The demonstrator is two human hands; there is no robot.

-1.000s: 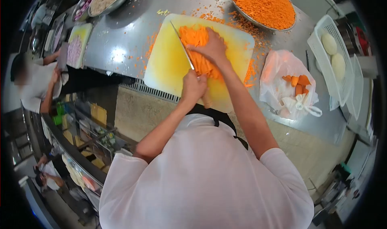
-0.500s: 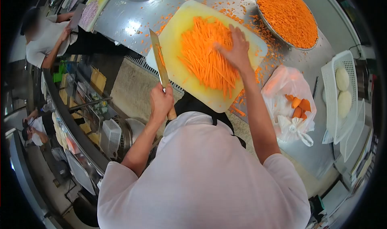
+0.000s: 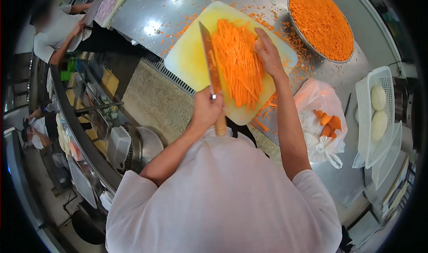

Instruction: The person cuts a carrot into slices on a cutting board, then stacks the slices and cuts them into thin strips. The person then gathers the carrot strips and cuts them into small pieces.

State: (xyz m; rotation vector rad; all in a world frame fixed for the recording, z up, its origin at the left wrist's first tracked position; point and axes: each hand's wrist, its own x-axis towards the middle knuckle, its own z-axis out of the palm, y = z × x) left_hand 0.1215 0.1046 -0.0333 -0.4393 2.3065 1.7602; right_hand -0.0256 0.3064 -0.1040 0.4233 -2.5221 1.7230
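Observation:
My left hand (image 3: 207,108) is closed around the wooden handle of a kitchen knife (image 3: 211,63). The long blade stands over the board, along the left side of a pile of carrot strips (image 3: 236,61). Against the pile's right side rests my right hand (image 3: 269,56), fingers stretched out and holding nothing. Under the pile lies a yellow-stained white cutting board (image 3: 186,52), set on the steel table. Carrot crumbs are scattered around the board.
Back right stands a metal bowl (image 3: 305,38) full of chopped carrot. A plastic bag (image 3: 317,146) with carrot pieces (image 3: 329,124) lies on the right, near a white basket (image 3: 364,119) of pale vegetables. At upper left a person (image 3: 67,32) holds a blade by chopped purple vegetables.
My left hand has brought the knife rightward to the pile's left side. My right hand has shifted to the pile's right edge, and the strips now form a narrower heap.

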